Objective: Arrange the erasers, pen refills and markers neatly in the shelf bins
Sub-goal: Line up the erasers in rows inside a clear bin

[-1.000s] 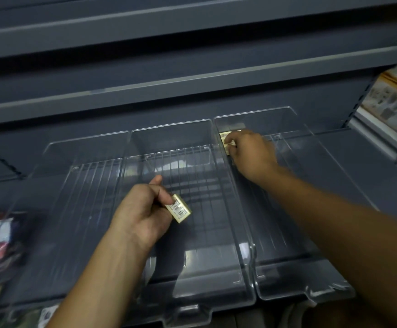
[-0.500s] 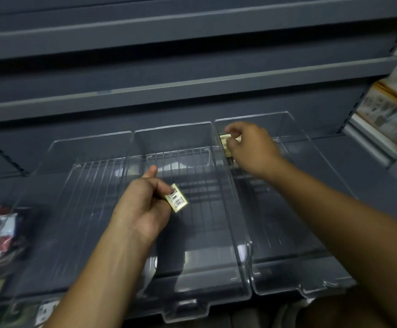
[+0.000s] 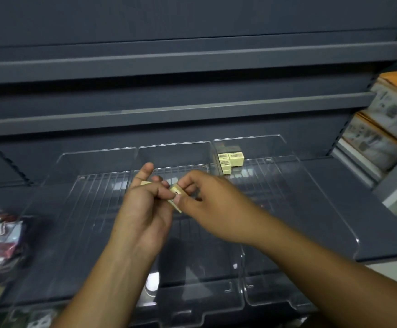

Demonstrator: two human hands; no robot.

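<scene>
Both the left hand (image 3: 145,209) and the right hand (image 3: 212,204) pinch a small cream rectangular eraser (image 3: 176,195). The stacked cream erasers (image 3: 230,159) sit beyond, rightward (right hand nearer), in the clear plastic right-side bin (image 3: 287,150).

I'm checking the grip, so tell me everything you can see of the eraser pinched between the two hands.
The eraser is a small pale cream block with a barcode label on its upward face. It sits tilted, its far end higher and its near end angled down toward the camera. The left hand holds it from the left, while the right hand pinches it between thumb and forefinger. It is held in the air over the middle clear bin, and its middle is partly hidden by the thumb.
</scene>
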